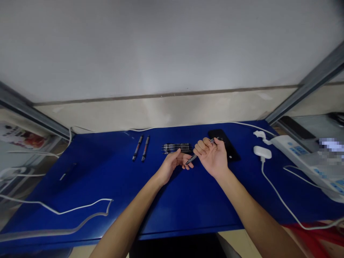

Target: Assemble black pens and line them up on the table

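My right hand (212, 156) has its fingers curled round a dark grey pen (192, 158), which slants down to the left with its tip low. Beside that tip is my left hand (176, 163), palm up, fingers apart and partly bent; whether it touches the pen is unclear. Just behind my left hand, several pens (176, 146) lie side by side in a row on the blue table (196, 204). Two more dark pens with red marks, one (137, 147) and another (145, 148), lie apart to the left.
A black flat device (229, 147) lies behind my right hand. On the right are a white earbud case (262, 152) with a cable and a white power strip (309, 165). A small dark pen-like item (68, 171) and white cables (59, 213) are at the left. A wall stands behind.
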`<state>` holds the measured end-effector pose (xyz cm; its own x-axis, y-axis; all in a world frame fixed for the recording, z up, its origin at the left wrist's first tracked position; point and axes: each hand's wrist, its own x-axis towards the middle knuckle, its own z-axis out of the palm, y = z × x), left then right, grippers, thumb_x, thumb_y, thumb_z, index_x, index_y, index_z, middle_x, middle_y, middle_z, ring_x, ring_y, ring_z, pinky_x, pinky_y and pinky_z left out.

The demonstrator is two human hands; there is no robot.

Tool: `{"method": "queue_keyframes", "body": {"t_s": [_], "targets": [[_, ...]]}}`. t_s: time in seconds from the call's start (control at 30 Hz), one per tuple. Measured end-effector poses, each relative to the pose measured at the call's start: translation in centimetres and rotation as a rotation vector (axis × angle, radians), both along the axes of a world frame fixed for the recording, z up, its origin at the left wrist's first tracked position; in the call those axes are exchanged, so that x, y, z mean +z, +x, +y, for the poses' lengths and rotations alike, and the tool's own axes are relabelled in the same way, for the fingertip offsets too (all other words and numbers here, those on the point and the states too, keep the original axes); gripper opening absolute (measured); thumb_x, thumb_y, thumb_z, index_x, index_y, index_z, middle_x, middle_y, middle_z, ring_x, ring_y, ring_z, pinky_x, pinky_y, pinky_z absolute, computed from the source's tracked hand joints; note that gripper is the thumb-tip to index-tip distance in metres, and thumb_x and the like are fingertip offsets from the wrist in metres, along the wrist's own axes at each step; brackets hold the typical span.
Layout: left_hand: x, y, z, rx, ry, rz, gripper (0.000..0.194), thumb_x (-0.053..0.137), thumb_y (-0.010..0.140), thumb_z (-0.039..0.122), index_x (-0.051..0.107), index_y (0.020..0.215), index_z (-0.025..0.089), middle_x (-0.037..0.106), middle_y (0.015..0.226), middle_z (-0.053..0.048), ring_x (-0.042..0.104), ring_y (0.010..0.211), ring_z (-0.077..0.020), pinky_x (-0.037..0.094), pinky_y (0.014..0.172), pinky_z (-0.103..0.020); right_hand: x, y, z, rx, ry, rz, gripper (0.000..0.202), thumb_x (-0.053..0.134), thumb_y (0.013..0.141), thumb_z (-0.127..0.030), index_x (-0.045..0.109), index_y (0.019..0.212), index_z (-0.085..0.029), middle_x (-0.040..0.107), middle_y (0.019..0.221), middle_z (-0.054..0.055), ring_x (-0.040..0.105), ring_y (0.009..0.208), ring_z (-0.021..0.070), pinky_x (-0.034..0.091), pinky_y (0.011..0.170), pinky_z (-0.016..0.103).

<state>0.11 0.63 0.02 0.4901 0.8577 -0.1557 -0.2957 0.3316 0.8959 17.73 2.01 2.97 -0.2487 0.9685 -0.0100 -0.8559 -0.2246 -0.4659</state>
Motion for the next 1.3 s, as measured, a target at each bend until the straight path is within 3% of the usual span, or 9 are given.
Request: {"method": "queue_keyframes", "body": {"t_s": [1.3], "targets": [[0.09, 0.06, -0.08, 0.011, 0.031, 0.013, 0.060, 0.041, 0.093, 0.057, 0.073, 0.095, 0.007, 0.072, 0.081, -0.016, 0.063, 0.070, -0.0209, 0.042, 0.068, -0.033, 0.35, -0.10, -0.21, -0.003, 0.001, -0.075, 0.038, 0.040, 0.093, -0.040, 0.030, 0.062, -0.022, 0.021, 0.061, -0.004, 0.026, 0.053, 0.0137, 0.035, 0.052, 0.028]]}}
